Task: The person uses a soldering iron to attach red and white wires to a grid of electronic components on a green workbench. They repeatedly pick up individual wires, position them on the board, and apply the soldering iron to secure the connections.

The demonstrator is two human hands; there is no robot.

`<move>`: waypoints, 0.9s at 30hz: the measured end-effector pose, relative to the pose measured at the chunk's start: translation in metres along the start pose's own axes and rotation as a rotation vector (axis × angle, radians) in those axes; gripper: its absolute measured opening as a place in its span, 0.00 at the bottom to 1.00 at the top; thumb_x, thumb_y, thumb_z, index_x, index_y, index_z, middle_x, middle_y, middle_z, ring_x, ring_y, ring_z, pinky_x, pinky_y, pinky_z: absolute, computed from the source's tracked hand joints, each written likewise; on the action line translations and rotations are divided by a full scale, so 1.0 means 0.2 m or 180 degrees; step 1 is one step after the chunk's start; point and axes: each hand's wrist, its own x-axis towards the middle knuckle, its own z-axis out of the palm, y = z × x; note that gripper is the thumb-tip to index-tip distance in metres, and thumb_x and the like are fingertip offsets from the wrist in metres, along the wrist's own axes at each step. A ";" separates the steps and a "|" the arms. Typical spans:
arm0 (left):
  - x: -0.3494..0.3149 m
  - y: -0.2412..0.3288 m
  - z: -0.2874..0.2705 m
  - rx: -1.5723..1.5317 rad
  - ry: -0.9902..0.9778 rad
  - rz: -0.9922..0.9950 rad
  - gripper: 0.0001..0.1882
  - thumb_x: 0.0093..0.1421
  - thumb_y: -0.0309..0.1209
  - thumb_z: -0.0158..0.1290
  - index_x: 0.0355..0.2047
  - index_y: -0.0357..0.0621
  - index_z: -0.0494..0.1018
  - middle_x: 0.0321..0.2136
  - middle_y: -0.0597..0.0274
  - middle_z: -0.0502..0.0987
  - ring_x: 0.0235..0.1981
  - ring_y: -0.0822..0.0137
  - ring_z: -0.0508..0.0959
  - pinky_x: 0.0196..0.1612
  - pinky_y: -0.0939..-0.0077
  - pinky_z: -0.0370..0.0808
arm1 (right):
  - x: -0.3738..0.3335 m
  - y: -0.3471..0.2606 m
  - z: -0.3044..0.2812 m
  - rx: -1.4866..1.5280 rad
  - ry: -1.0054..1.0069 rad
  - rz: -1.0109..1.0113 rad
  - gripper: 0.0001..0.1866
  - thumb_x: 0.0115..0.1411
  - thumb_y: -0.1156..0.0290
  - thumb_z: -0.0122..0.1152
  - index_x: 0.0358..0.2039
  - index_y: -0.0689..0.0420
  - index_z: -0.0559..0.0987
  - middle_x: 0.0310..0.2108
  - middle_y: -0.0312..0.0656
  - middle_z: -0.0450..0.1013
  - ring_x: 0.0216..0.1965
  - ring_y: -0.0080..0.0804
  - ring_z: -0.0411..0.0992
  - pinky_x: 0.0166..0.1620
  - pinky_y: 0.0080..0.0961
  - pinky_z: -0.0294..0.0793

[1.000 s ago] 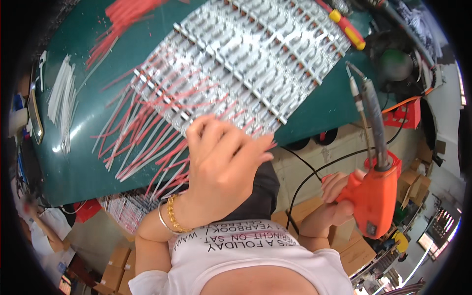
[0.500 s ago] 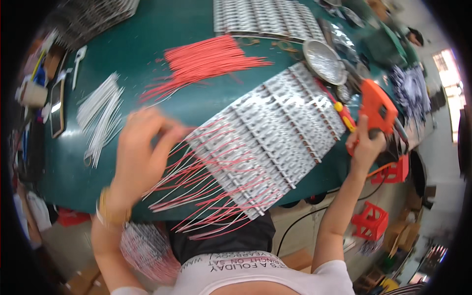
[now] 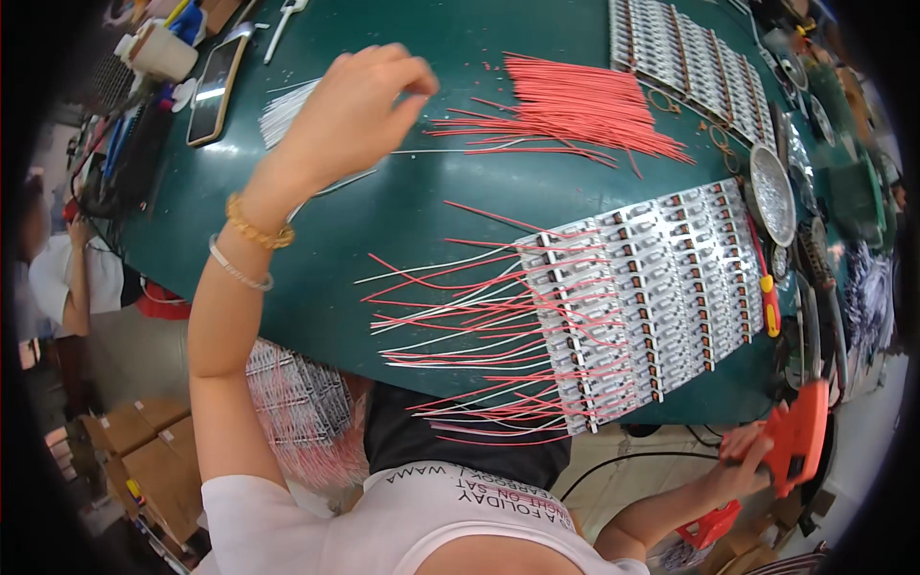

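My left hand [image 3: 369,110] is over the far left of the green table, its fingers bent and the thumb and forefinger apart, nothing visible between them. Under and beside it lies a bundle of white wires [image 3: 286,113], partly hidden by the hand. My right hand [image 3: 746,458] grips an orange pistol-shaped tool [image 3: 797,436], held low at the right beyond the table's near edge; its exact kind is unclear. Between my arms lies a panel of small silvery modules in rows [image 3: 652,287]. Loose red and white wires [image 3: 460,321] stick out from its left side.
A pile of red wires [image 3: 580,101] lies at the back, beside another module panel [image 3: 695,67]. A metal bowl [image 3: 771,196] and a yellow-handled screwdriver [image 3: 770,305] are at the right. A phone [image 3: 217,91] rests at the left. More wired panels [image 3: 302,402] hang below the near edge.
My view has shifted, so the table appears farther right. My left hand has moved from the panel's wire ends to the white wires. The orange tool has gone lower, away from the panel.
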 end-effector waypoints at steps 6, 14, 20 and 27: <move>-0.29 0.01 -0.06 0.0384 -0.0370 -0.0024 0.12 0.52 0.24 0.57 0.38 0.41 0.73 0.36 0.54 0.73 0.43 0.53 0.72 0.48 0.62 0.68 | -0.07 -0.04 -0.01 0.0287 -0.0377 -0.0204 0.31 0.68 0.60 0.52 0.60 0.73 0.60 0.15 0.31 0.55 0.14 0.18 0.53 0.22 0.19 0.56; -0.11 0.05 0.08 0.1599 -0.0413 0.0951 0.04 0.47 0.25 0.55 0.23 0.40 0.70 0.27 0.57 0.72 0.35 0.58 0.71 0.44 0.66 0.67 | -0.07 -0.05 0.09 0.0336 -0.0607 -0.0370 0.33 0.67 0.58 0.52 0.60 0.74 0.58 0.14 0.31 0.55 0.14 0.18 0.54 0.22 0.19 0.58; -0.30 -0.03 -0.23 0.1709 -0.1122 0.0160 0.05 0.49 0.27 0.56 0.26 0.40 0.73 0.28 0.57 0.73 0.36 0.58 0.71 0.46 0.65 0.66 | -0.12 -0.06 0.11 0.0336 -0.0388 -0.0250 0.32 0.67 0.58 0.53 0.59 0.74 0.59 0.13 0.31 0.55 0.13 0.18 0.54 0.22 0.19 0.58; -0.46 -0.04 -0.11 0.1208 -0.0380 0.0108 0.12 0.50 0.28 0.58 0.36 0.39 0.74 0.33 0.58 0.74 0.41 0.57 0.72 0.47 0.63 0.67 | -0.13 -0.07 0.14 0.0438 -0.0463 -0.0179 0.32 0.67 0.59 0.54 0.59 0.74 0.59 0.13 0.32 0.57 0.13 0.18 0.53 0.20 0.17 0.56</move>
